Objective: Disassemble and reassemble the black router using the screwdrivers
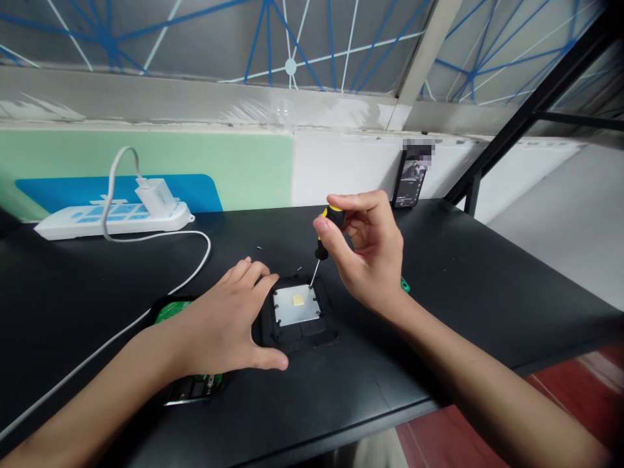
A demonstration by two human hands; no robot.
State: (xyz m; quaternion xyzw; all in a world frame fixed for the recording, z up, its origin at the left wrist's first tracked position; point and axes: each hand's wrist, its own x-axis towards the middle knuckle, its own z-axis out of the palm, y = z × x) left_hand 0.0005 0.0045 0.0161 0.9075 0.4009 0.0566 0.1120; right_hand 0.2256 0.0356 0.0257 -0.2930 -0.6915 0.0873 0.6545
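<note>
A black casing point(287, 335) with a silver metal plate point(295, 315) lies on the dark table; a pale yellow square point(298, 299) sits on the plate. My right hand point(368, 244) grips a black and yellow screwdriver point(322, 249), its tip at the plate's upper right corner. Spread fingers of my left hand point(234, 312) rest along the casing's left side, thumb apart near its lower left. Partly hidden under my left hand and wrist is a second black casing with a green circuit board point(171, 311).
A white power strip point(63, 224) with a plugged-in charger point(156, 197) and white cable point(207, 250) is at the back left. A phone point(410, 179) leans against the wall. Small screws point(259, 247) lie behind the casing. Something green point(405, 285) shows beside my right wrist.
</note>
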